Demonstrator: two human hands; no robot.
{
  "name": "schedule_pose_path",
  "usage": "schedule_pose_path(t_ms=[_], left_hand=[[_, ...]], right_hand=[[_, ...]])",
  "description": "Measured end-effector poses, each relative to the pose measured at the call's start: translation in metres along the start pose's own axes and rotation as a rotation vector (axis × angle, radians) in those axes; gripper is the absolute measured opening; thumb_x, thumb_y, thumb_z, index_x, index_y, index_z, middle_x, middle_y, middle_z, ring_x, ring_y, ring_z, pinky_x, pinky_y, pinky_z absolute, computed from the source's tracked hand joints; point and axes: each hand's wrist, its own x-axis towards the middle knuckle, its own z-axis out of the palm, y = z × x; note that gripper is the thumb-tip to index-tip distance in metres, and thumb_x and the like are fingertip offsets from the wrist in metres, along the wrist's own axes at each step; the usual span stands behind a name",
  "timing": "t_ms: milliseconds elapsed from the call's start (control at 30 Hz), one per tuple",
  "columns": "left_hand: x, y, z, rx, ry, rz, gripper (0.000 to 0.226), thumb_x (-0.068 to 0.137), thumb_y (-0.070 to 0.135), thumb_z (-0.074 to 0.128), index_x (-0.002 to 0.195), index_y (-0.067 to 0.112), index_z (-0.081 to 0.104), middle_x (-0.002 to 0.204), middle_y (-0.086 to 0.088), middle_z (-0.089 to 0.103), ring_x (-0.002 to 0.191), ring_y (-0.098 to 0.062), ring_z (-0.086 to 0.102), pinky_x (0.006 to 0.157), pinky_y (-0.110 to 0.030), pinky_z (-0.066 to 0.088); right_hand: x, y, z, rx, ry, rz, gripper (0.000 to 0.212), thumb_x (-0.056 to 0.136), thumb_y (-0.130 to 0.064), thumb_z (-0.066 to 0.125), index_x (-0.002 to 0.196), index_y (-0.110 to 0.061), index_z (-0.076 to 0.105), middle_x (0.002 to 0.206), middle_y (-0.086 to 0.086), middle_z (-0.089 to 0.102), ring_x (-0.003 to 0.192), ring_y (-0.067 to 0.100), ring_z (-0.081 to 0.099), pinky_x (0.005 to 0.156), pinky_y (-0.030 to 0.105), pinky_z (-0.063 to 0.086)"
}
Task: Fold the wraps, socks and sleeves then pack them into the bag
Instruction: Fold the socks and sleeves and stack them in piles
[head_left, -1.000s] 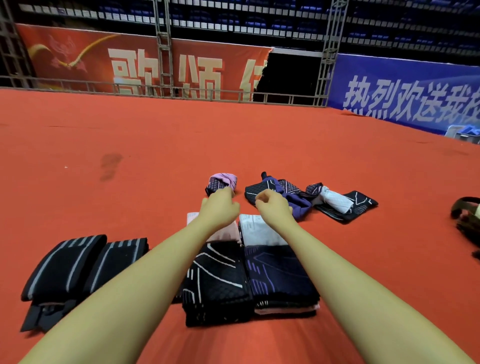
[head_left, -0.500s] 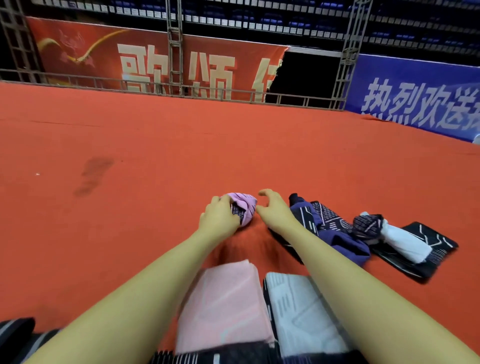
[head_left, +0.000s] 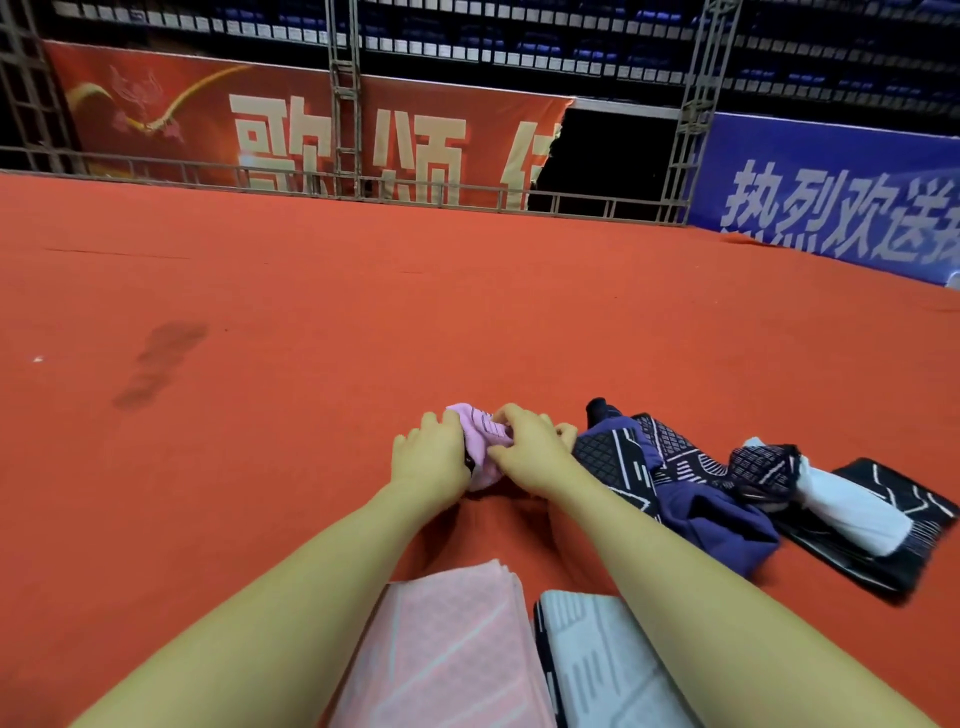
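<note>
At the near edge of the red carpet (head_left: 260, 467), two folded pieces lie side by side between the forearms: a pink folded sleeve (head_left: 447, 649) and a white folded sleeve (head_left: 602, 660), each with pale line patterning. Just beyond them both hands meet on a pink balled-up sock (head_left: 485, 441), which sits on the carpet. The left hand (head_left: 431, 457) curls round its left side, and the right hand (head_left: 535, 452) pinches its top and right side with bent fingers, so both are clamped on the one bundle.

The sock looks light, soft and limp; it will likely sag and unroll the moment it is lifted, so the best hold is at the cuff edge, one hand on each side, to spread it flat. It is pale pink with a dark patterned patch showing at the lower left.

Just right of the hands lies an unfolded heap: a navy patterned sleeve (head_left: 691, 499), then a white-and-black sleeve (head_left: 852, 514), overlapping. Banners (head_left: 311, 140) stand far behind.
</note>
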Motion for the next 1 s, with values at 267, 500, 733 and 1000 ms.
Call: schedule_pose_path(t_ms=[267,500,733,1000], left_hand=[[-0.055,0.017,-0.049,-0.057,0.229,0.071,0.023,0.088,0.014,0.044,0.109,0.014,0.053,0.112,-0.009,0.054,0.105,-0.032,0.052,0.079,-0.036,0.034],[-0.124,0.044,-0.061,-0.710,0.409,0.058,0.021,0.083,0.002,0.048,0.090,0.017,0.062,0.090,0.001,0.067,0.087,-0.027,0.059,0.082,-0.041,0.046],[-0.130,0.056,-0.060,-0.864,0.542,0.028,0.025,0.084,-0.001,0.049,0.092,0.018,0.064,0.091,0.002,0.068,0.088,-0.024,0.061,0.085,-0.042,0.047],[-0.077,0.065,-0.054,-0.956,0.720,0.037,0.027,0.079,-0.004,0.046,0.090,0.011,0.066,0.098,-0.005,0.061,0.094,-0.023,0.056,0.088,-0.035,0.045]], right_hand=[[-0.066,-0.019,-0.039,0.347,0.133,-0.020,0.025,0.063,-0.040,0.053,0.082,-0.024,0.050,0.107,-0.011,0.047,0.104,0.015,0.038,0.076,0.030,0.018],[-0.129,-0.035,-0.075,0.901,0.192,-0.043,0.028,0.055,-0.027,0.061,0.079,-0.040,0.056,0.105,0.009,0.064,0.097,0.020,0.054,0.087,0.036,0.045],[-0.152,-0.033,-0.090,1.149,0.184,-0.091,0.019,0.073,-0.029,0.059,0.077,-0.011,0.054,0.087,0.001,0.061,0.077,0.012,0.054,0.066,0.019,0.044],[-0.104,-0.016,-0.090,0.923,0.105,-0.094,0.039,0.084,0.002,0.045,0.098,-0.032,0.059,0.113,0.004,0.052,0.098,0.020,0.052,0.078,0.016,0.043]])
